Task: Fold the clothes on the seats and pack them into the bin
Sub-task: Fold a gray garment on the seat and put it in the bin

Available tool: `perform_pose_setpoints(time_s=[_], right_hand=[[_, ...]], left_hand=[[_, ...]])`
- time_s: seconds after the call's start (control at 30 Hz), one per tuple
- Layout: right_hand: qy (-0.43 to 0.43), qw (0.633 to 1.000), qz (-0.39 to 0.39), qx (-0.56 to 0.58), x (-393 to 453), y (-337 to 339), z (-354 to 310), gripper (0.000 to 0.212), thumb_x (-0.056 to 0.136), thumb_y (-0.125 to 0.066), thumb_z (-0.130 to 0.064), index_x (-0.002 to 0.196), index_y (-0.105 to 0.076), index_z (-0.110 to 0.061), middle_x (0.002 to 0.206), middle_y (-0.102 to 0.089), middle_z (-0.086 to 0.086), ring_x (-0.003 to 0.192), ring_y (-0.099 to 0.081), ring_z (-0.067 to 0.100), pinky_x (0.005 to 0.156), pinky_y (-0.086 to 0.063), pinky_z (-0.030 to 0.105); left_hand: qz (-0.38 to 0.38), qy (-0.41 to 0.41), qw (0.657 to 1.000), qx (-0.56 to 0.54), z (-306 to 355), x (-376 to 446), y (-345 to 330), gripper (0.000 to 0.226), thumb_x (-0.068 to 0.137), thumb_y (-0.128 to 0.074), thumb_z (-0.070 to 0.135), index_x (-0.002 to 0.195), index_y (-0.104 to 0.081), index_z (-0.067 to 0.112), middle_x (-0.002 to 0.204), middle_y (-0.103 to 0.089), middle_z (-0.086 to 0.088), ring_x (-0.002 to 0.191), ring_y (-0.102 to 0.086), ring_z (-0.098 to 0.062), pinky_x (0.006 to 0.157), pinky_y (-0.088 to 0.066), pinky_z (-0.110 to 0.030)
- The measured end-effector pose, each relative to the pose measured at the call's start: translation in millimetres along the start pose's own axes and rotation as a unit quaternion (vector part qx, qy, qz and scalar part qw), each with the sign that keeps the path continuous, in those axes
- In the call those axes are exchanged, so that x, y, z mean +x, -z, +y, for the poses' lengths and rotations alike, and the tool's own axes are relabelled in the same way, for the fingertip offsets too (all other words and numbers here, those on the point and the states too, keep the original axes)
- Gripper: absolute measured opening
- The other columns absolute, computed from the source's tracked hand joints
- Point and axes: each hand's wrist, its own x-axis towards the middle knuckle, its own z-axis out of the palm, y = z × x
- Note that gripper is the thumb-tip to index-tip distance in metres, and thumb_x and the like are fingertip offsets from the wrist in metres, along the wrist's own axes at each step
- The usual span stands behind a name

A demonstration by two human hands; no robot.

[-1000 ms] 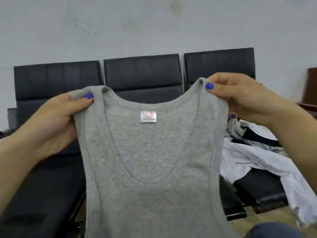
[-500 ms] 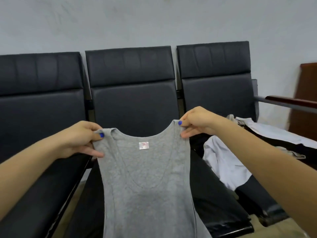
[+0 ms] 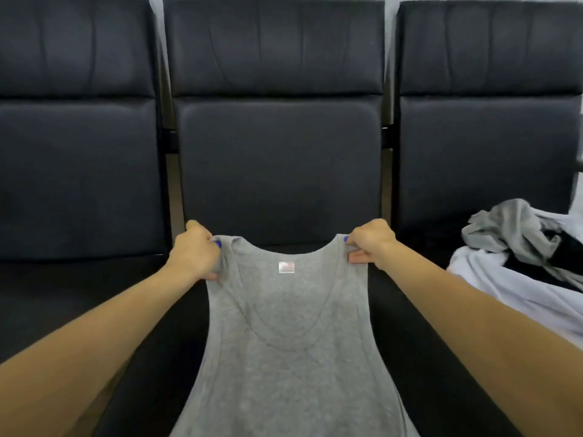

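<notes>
The left hand [image 3: 196, 251] pinches the left strap of the grey tank top [image 3: 290, 335], and the right hand [image 3: 369, 242] pinches the right strap. The top is stretched between them over the middle seat [image 3: 277, 171], with its label facing up. On the right seat [image 3: 482, 146] lies a pile of clothes [image 3: 517, 263], white, grey and black.

3 black padded seats [image 3: 277, 171], pale wall
</notes>
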Motion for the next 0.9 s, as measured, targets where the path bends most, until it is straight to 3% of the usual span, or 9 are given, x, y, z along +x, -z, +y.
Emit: perform_pose_setpoints(time_s=[0.1, 0.2, 0.27, 0.37, 0.5, 0.57, 0.67, 0.77, 0.9], right_hand=[[0.058, 0.994, 0.077, -0.049, 40, -31, -3, 0.015, 0.089, -0.059, -0.011, 0.1, -0.062, 0.0, 0.093, -0.064, 0.013, 0.086, -0.066, 0.032, 0.079, -0.057, 0.041], [0.116, 0.982, 0.117, -0.089, 72, -60, -7, 0.02, 0.093, -0.055, -0.015, 0.105, -0.064, -0.002, 0.119, -0.055, 0.015, 0.09, -0.057, 0.028, 0.074, -0.046, 0.033], [0.141, 0.974, 0.135, -0.111, 87, -76, -5, 0.019, 0.097, -0.051, -0.014, 0.109, -0.061, -0.004, 0.131, -0.041, 0.016, 0.078, -0.049, 0.021, 0.072, -0.039, 0.03], [0.145, 0.971, 0.135, -0.137, 101, -95, 7, 0.018, 0.098, -0.046, -0.011, 0.108, -0.06, -0.006, 0.13, -0.039, 0.016, 0.064, -0.041, 0.016, 0.069, -0.038, 0.029], [0.206, 0.948, 0.054, -0.235, 101, -109, 23, 0.023, 0.093, -0.046, -0.015, 0.111, -0.058, -0.01, 0.12, -0.056, 0.015, 0.094, -0.056, 0.03, 0.068, -0.043, 0.033], [0.228, 0.923, -0.023, -0.308, 95, -110, 28, 0.048, 0.093, -0.046, -0.021, 0.14, -0.041, -0.014, 0.131, -0.052, 0.012, 0.115, -0.051, 0.033, 0.081, -0.048, 0.036], [0.238, 0.882, -0.072, -0.399, 84, -107, 30, 0.05, 0.098, -0.041, -0.031, 0.145, -0.035, -0.017, 0.142, -0.044, 0.009, 0.13, -0.038, 0.03, 0.105, -0.032, 0.037], [0.208, 0.873, -0.126, -0.422, 72, -99, 27, 0.044, 0.1, -0.036, -0.039, 0.138, -0.044, -0.017, 0.143, -0.042, 0.01, 0.136, -0.03, 0.028, 0.108, -0.024, 0.036], [0.245, 0.849, -0.119, -0.453, 43, -87, 14, 0.04, 0.097, -0.043, -0.031, 0.134, -0.047, -0.017, 0.139, -0.046, 0.009, 0.127, -0.042, 0.029, 0.099, -0.036, 0.037]], left_hand=[[0.034, -0.054, 0.996, 0.058, -3, 36, -28, 0.02, 0.096, -0.048, 0.011, 0.111, -0.044, 0.0, 0.104, -0.054, -0.019, 0.091, -0.059, -0.036, 0.078, -0.054, -0.049], [0.045, -0.088, 0.99, 0.101, 0, 66, -53, 0.021, 0.096, -0.048, 0.013, 0.113, -0.044, 0.001, 0.097, -0.052, -0.015, 0.079, -0.055, -0.028, 0.06, -0.047, -0.038], [0.051, -0.092, 0.987, 0.125, 1, 83, -66, 0.021, 0.097, -0.048, 0.015, 0.114, -0.044, 0.003, 0.097, -0.052, -0.014, 0.075, -0.052, -0.024, 0.053, -0.039, -0.031], [0.056, -0.1, 0.982, 0.15, -7, 104, -79, 0.02, 0.097, -0.047, 0.016, 0.114, -0.044, 0.005, 0.1, -0.054, -0.017, 0.079, -0.053, -0.029, 0.06, -0.04, -0.036], [-0.006, -0.112, 0.987, 0.116, -25, 121, -86, 0.038, 0.094, -0.051, 0.01, 0.129, -0.038, 0.006, 0.12, -0.054, -0.018, 0.101, -0.056, -0.033, 0.079, -0.046, -0.038], [-0.022, -0.14, 0.985, 0.103, -33, 116, -85, 0.051, 0.092, -0.053, 0.004, 0.138, -0.033, 0.007, 0.138, -0.044, -0.016, 0.123, -0.046, -0.031, 0.093, -0.04, -0.032], [-0.021, -0.213, 0.972, 0.101, -38, 90, -71, 0.06, 0.091, -0.055, 0.002, 0.145, -0.03, 0.012, 0.151, -0.029, -0.007, 0.138, -0.029, -0.024, 0.109, -0.028, -0.028], [-0.042, -0.278, 0.952, 0.119, -41, 43, -41, 0.053, 0.092, -0.054, 0.003, 0.141, -0.038, 0.016, 0.145, -0.039, 0.0, 0.136, -0.034, -0.017, 0.105, -0.027, -0.021], [-0.125, -0.301, 0.92, 0.216, -57, -48, 7, 0.041, 0.093, -0.054, 0.011, 0.128, -0.049, 0.03, 0.123, -0.053, 0.015, 0.116, -0.047, -0.004, 0.099, -0.038, -0.02]])
